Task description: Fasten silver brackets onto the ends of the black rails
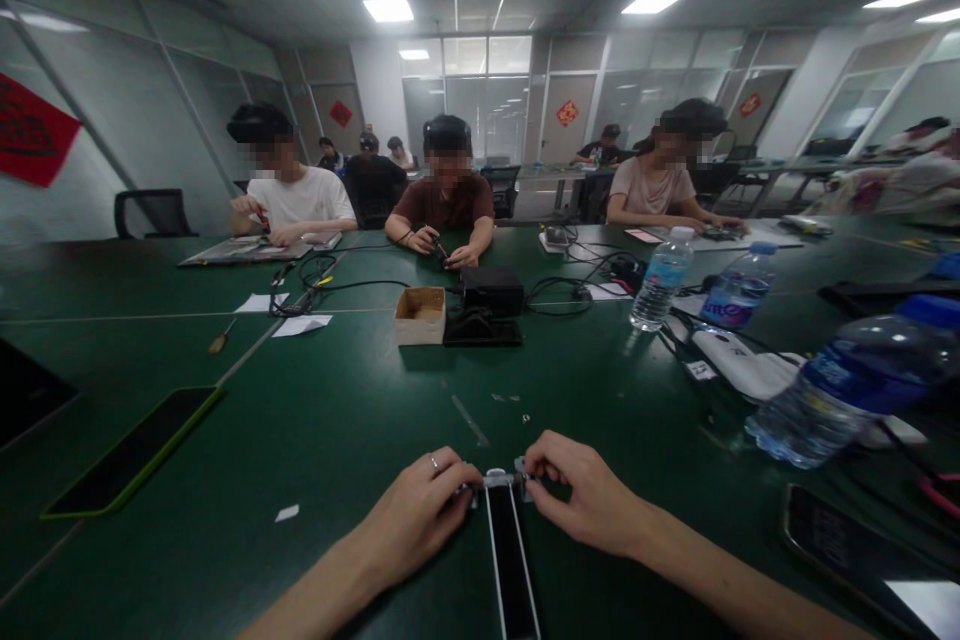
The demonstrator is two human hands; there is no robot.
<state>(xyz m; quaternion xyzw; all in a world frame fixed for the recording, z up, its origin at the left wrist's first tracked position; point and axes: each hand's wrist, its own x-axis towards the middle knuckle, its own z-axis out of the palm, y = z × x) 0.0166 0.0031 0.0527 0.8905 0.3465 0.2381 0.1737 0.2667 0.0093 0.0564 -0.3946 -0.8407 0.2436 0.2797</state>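
A long, narrow device (509,555) with a black face and a white frame lies in front of me, running toward my body. At its far end sits a small light-coloured fitting (496,476). My left hand (429,498), with a ring on one finger, is closed in a pinch at the left of that end, around a small piece its fingers mostly hide. On the other side, my right hand (581,490) pinches a small greyish metal-looking piece (520,476) between thumb and fingers. Whether either piece is joined to the device cannot be made out.
Beyond my hands are a tiny ring-like part (526,418), an open cardboard box (420,316) and a black box (491,290). A green-edged phone (135,450) lies left. Bottles (855,380), cables and another phone (847,550) crowd the right. Several people (442,190) sit opposite.
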